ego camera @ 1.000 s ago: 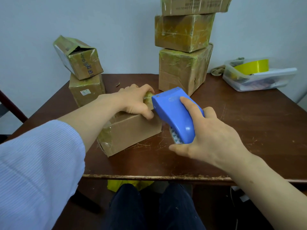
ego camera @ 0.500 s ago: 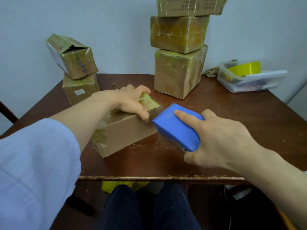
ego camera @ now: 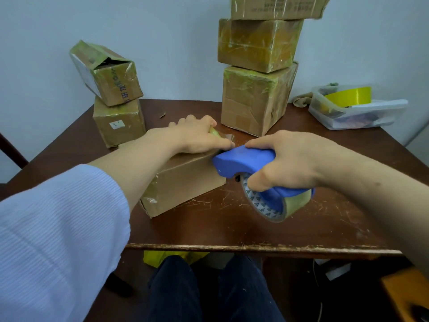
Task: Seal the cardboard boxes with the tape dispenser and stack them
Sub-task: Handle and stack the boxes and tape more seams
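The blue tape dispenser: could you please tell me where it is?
In the head view the tape dispenser sits right of centre, gripped by the right hand, its nose at the right end of the cardboard box under the left hand.

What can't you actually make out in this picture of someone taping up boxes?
All in the head view:
- Seam of the cardboard box being taped: covered by the left hand and forearm.
- Where tape meets that box: hidden behind the tape dispenser in the right hand.
- The topmost stacked box: cut off by the upper edge.
- Print on the tilted box: too blurred to read.
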`<action>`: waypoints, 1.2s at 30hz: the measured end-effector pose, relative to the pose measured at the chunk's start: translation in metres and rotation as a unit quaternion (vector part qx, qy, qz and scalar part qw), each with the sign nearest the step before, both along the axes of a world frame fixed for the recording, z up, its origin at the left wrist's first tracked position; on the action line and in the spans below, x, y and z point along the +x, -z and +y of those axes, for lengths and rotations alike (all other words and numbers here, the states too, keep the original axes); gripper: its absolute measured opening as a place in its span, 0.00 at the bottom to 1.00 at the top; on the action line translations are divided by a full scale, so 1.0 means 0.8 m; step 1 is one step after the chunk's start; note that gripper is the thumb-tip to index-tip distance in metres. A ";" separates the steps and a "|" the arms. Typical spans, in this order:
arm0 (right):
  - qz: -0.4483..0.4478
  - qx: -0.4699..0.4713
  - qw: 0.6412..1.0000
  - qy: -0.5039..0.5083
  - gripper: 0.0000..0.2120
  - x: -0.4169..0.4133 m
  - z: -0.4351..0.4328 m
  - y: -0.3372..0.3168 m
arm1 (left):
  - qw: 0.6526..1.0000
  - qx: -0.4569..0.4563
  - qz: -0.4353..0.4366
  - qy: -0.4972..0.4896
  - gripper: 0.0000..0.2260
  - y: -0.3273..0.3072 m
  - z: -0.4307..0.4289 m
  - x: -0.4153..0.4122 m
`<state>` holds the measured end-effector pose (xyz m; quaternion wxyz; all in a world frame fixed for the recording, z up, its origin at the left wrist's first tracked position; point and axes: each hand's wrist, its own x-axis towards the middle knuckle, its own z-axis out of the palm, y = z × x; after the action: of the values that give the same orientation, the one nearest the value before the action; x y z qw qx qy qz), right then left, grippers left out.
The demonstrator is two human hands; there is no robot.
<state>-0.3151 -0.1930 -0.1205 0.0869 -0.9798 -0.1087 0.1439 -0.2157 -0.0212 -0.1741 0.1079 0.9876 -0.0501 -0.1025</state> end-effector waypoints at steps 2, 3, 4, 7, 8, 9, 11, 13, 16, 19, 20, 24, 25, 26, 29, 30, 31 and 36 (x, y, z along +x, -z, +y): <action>0.024 0.024 0.999 0.011 0.27 0.006 0.002 -0.002 | 1.000 0.006 -0.009 -0.003 0.41 0.002 -0.001 0.000; 0.043 0.034 0.998 0.013 0.28 0.009 0.005 0.000 | 1.000 0.010 -0.015 -0.004 0.42 0.003 -0.002 -0.001; 0.065 0.039 0.997 0.009 0.28 0.012 0.010 0.004 | 1.000 0.014 -0.022 -0.005 0.43 0.005 -0.003 -0.002; 0.107 0.045 0.993 -0.013 0.28 0.018 0.015 0.011 | 1.000 0.020 -0.021 -0.004 0.44 0.005 -0.003 -0.004; 0.106 0.048 0.993 -0.009 0.28 0.023 0.009 0.004 | 1.000 0.021 -0.016 -0.004 0.45 0.003 -0.003 -0.003; 0.102 0.049 0.994 0.000 0.27 0.027 -0.002 -0.005 | 1.000 0.022 -0.010 -0.003 0.45 0.003 -0.002 -0.002; 0.093 0.021 0.995 0.018 0.26 0.033 -0.027 -0.028 | 0.999 0.031 -0.004 0.006 0.43 0.002 -0.004 0.000; 0.054 -0.023 0.997 0.052 0.28 0.038 -0.050 -0.033 | 0.998 0.057 0.009 0.010 0.45 0.001 -0.007 0.004; -0.048 -0.109 0.988 0.098 0.34 0.048 -0.065 0.002 | 0.996 0.081 0.042 -0.005 0.53 -0.007 -0.012 0.010; -0.103 -0.178 0.970 0.133 0.43 0.061 -0.064 0.054 | 0.995 0.086 0.054 -0.019 0.58 -0.009 -0.018 0.010; -0.118 -0.193 0.965 0.131 0.45 0.064 -0.062 0.070 | 0.995 0.087 0.052 -0.023 0.59 -0.008 -0.019 0.009; -0.171 -0.211 0.957 0.105 0.49 0.078 -0.054 0.119 | 0.995 0.073 0.046 -0.043 0.63 -0.007 -0.017 0.005; -0.181 -0.220 0.954 0.098 0.50 0.081 -0.053 0.125 | 0.996 0.050 0.058 -0.054 0.65 -0.009 -0.016 0.003; -0.188 -0.231 0.950 0.091 0.49 0.086 -0.052 0.129 | 0.995 0.012 0.074 -0.066 0.67 -0.013 -0.013 0.001; -0.184 -0.253 0.948 0.063 0.41 0.087 -0.050 0.128 | 0.988 -0.105 0.081 -0.083 0.58 -0.028 0.000 0.001; -0.198 -0.242 0.949 0.049 0.36 0.082 -0.048 0.124 | 0.987 -0.123 0.062 -0.083 0.52 -0.032 0.006 0.000; -0.225 -0.206 0.951 0.041 0.31 0.074 -0.045 0.119 | 0.986 -0.137 0.040 -0.082 0.46 -0.036 0.012 -0.001; -0.010 0.370 0.915 0.163 0.20 0.026 0.015 0.094 | 0.977 -0.196 -0.005 -0.088 0.27 -0.024 0.041 -0.007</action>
<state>-0.2944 -0.1811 -0.1960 0.4642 -0.8831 0.0057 0.0674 -0.2209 0.0115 -0.1552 0.3083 0.9481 0.0176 -0.0760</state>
